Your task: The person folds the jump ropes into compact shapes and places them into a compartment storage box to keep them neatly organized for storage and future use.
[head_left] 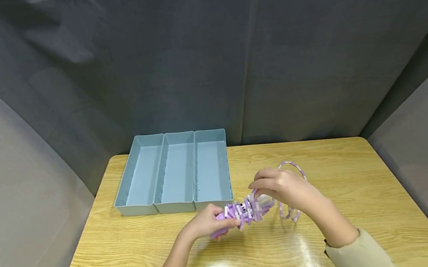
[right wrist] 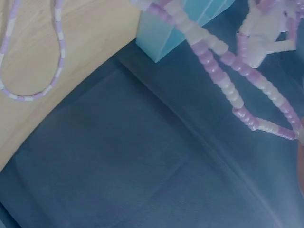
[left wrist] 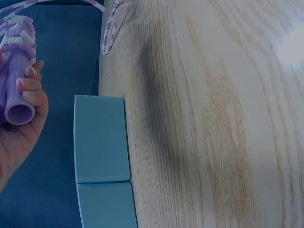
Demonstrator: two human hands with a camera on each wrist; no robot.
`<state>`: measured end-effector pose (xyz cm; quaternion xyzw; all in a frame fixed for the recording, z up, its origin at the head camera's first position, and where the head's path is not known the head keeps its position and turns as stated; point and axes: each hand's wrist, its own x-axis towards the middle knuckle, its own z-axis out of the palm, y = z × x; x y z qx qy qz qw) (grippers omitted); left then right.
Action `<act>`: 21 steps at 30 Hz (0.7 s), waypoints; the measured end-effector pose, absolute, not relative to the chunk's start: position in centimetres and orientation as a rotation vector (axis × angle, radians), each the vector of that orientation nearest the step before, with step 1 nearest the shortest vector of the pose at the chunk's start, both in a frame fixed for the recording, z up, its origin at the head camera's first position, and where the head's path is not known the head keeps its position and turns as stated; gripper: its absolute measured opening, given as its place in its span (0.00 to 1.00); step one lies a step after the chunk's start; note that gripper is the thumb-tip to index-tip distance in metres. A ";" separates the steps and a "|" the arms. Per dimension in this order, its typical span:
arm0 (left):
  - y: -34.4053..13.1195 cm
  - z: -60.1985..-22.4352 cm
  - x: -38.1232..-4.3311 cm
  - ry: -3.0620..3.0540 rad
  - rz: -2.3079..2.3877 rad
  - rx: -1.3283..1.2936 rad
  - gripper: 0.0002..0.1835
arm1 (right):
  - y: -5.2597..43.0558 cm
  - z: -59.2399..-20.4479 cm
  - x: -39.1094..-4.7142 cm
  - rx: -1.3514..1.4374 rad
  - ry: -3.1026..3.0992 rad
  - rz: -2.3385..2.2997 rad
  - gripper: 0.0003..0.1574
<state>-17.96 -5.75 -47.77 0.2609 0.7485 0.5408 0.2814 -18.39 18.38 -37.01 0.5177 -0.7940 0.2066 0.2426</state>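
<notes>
A jump rope with purple and white beads (head_left: 246,211) is bundled in coils in front of the person. Its smooth purple handles (left wrist: 19,90) lie side by side in the left hand (head_left: 204,223), whose fingers curl round them in the left wrist view. The right hand (head_left: 280,184) pinches a beaded strand (right wrist: 223,80) at the far end of the bundle. From there a loose loop (head_left: 296,166) arches behind the right hand and hangs toward the tabletop. In the right wrist view, only a sliver of that hand shows at the right edge.
Three joined blue-grey bins (head_left: 173,169) stand at the table's back left, just beyond the left hand. The wooden table (head_left: 342,188) extends to the right. Dark cloth (head_left: 185,54) hangs behind its far edge, with grey cloth (head_left: 7,192) at the left.
</notes>
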 end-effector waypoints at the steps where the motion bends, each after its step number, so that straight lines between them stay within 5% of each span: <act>1: -5.8 -47.7 -18.0 1.997 1.441 0.715 0.24 | 18.4 -37.2 -18.6 1.426 -2.169 0.594 0.18; 21: -6.2 -47.8 -17.7 1.948 1.344 0.846 0.22 | 19.5 -40.5 -20.9 1.327 -2.634 1.218 0.11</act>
